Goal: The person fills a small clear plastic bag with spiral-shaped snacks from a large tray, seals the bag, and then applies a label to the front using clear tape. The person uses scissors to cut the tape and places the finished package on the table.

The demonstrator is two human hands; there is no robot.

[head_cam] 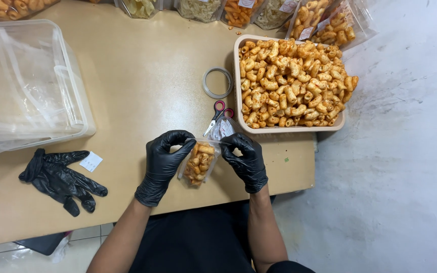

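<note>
Above table [142, 91], snack pouch [200, 163] upright — mouth up, both hands' fingers [177, 141] pinching top

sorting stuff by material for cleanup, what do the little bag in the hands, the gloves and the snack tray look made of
Small bag: thin clear plastic film, glossy; the snacks show through.
Gloves on the left hand and right hand: black, faintly shiny, stretchy, probably nitrile or latex.
Tray: beige, smooth, matte, rounded rim, likely moulded hard plastic.
</note>
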